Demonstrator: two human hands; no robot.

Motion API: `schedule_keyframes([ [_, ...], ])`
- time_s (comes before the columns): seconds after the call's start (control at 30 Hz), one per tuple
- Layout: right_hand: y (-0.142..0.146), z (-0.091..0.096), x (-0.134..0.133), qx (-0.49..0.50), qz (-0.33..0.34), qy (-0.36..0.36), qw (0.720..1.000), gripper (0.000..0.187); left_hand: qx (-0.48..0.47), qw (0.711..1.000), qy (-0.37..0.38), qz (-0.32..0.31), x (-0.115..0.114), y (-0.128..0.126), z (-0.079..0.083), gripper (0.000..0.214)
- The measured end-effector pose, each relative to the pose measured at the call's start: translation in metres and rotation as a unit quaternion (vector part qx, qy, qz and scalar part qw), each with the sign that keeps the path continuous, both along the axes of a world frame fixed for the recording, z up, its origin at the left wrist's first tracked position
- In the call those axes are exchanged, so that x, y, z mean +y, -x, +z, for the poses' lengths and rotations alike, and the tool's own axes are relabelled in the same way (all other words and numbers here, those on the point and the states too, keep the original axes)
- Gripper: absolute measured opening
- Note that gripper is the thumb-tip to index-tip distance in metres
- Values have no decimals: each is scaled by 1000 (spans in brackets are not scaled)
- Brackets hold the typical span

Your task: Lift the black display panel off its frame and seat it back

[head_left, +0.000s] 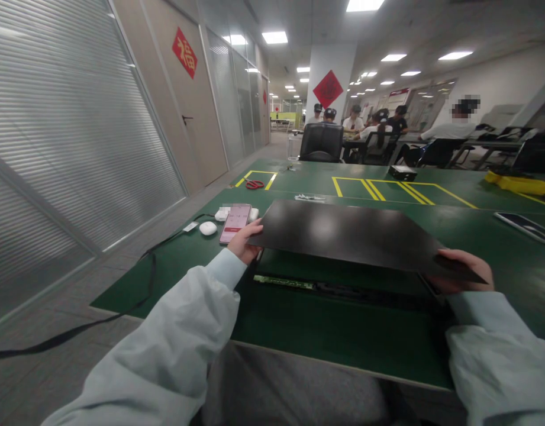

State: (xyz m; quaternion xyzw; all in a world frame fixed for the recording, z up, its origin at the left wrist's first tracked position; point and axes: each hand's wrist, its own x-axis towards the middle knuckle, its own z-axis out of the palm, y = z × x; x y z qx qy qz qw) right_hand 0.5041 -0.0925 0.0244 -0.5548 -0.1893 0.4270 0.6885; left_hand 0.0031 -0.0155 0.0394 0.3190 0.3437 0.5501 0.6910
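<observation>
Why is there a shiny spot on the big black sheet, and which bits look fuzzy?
In the head view, pale glare marks the black sheet, probably reflected ceiling light; in the head view, the green table looks darker nearby than far off; in the head view, distant people look soft, and blocky squares hide one head.

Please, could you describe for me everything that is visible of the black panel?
The black panel is a thin, flat, roughly rectangular sheet, smooth and slightly glossy, with a blurred light reflection; it looks like plastic or metal. It is held roughly flat above the green table, the left hand gripping its left edge, the right hand its right edge. Its underside is hidden.
</observation>
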Motion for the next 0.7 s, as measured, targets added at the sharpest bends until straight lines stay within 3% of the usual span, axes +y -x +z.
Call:
schedule_keyframes([
  [0.1,8,4,-1,-56,42,54,996,21,-23,999,-30,31,3,2,1,73],
  [0.23,7,10,0,-75,129,55,987,31,-32,995,-58,72,4,4,2,59],
  [0.53,-8,0,6,-149,125,113,974,46,7,991,-105,88,6,9,-5,63],
  [0.7,-5,-5,8,-217,83,103,967,45,40,990,-115,66,9,9,-9,63],
])
